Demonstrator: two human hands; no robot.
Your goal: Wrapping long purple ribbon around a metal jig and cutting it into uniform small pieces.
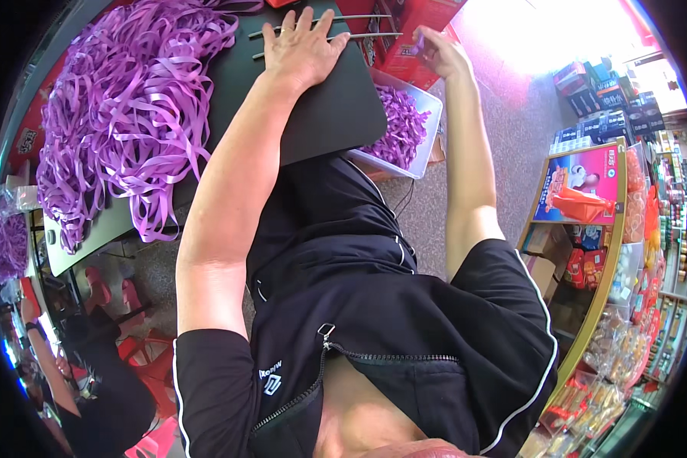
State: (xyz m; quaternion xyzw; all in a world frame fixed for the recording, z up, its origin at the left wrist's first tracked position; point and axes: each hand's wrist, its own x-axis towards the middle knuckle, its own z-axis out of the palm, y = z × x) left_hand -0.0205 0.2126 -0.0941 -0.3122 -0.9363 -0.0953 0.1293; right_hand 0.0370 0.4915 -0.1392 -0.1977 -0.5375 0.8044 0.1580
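My left hand [301, 47] lies spread and flat on a dark board [328, 114], over two thin metal rods [370, 35] that stick out past the board's right edge. A ring is on one finger. My right hand [441, 55] is off the board to the right, fingers bent together around a small purple bit [418, 43] that looks like ribbon. Left of the board, a big tangled heap of purple ribbon [141, 114] covers the table. Below the board's right edge stands a translucent plastic bin [427, 141] holding many short purple ribbon pieces [397, 126].
Red cartons [416, 57] stand behind the bin. To the right is a shop counter [588, 267] with packaged goods, and stacked dark boxes [611, 103] lie beyond. At lower left a person in dark clothing [103, 382] sits near red stools [149, 366] and more purple ribbon [8, 244].
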